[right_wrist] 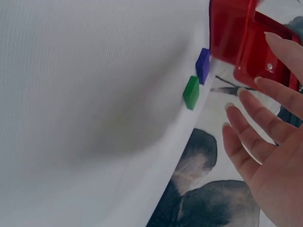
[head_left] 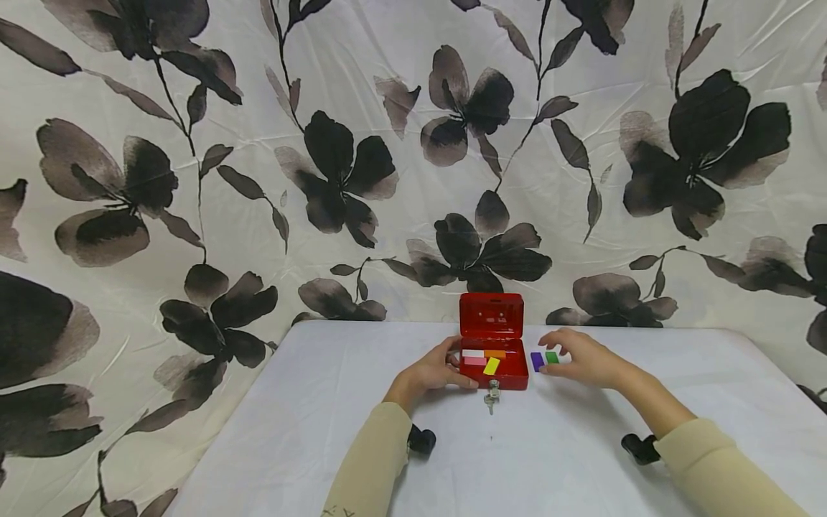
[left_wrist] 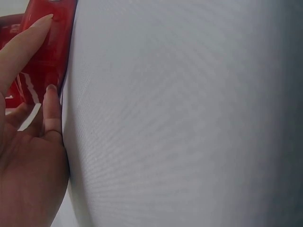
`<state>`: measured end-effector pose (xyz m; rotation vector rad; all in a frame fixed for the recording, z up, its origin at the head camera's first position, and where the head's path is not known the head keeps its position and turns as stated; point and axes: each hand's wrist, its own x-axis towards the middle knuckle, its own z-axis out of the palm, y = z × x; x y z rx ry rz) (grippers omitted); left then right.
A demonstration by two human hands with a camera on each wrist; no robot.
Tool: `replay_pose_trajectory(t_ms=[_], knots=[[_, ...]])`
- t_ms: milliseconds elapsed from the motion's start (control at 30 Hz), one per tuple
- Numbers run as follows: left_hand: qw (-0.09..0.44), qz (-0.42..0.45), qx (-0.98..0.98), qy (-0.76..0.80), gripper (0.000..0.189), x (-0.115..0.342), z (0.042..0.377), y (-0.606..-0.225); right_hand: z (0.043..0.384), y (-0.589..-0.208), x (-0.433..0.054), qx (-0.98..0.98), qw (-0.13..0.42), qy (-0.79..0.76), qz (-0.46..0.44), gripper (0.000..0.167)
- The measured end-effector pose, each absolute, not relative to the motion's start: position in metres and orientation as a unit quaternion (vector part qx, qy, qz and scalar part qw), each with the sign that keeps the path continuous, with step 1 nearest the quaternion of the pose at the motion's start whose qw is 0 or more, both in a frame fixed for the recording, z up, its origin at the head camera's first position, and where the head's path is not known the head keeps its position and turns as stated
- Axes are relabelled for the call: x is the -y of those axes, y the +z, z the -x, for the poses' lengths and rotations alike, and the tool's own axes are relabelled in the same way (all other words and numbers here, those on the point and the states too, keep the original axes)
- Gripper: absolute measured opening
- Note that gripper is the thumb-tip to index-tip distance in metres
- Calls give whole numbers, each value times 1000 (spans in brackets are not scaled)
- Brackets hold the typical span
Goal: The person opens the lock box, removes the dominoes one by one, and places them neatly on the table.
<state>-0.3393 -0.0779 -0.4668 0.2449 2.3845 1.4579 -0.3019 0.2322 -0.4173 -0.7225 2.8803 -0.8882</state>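
A small red metal lockbox [head_left: 515, 378] stands on the table with its lid raised. White [head_left: 473, 353], orange [head_left: 496, 354], pink [head_left: 474, 361] and yellow [head_left: 492, 366] blocks lie inside it. My left hand [head_left: 429, 370] holds the box's left side, thumb along its front face and fingers at the side. To the right of the box, a purple block [head_left: 537, 362] and a green block [head_left: 552, 357] lie on the cloth. My right hand [head_left: 588, 360] hovers over them with spread fingers; the right wrist view shows a gap between its fingertips and the green block [right_wrist: 191, 93].
Keys [head_left: 490, 401] hang from the lock on the box's front. A white cloth [head_left: 323, 431] covers the table, whose far edge runs just behind the box. Behind it hangs a floral curtain [head_left: 388, 251]. Black straps' ends show at both wrists.
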Motion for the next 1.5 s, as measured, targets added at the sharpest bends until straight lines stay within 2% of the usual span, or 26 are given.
replay_pose_trajectory(t_ms=[867, 1500], knots=[[169, -99, -837, 512, 101, 81, 343, -470, 304, -416, -195, -912, 13, -310, 267, 48], [167, -105, -846, 495, 100, 79, 342, -467, 313, -422, -171, -917, 26, -309, 251, 42]])
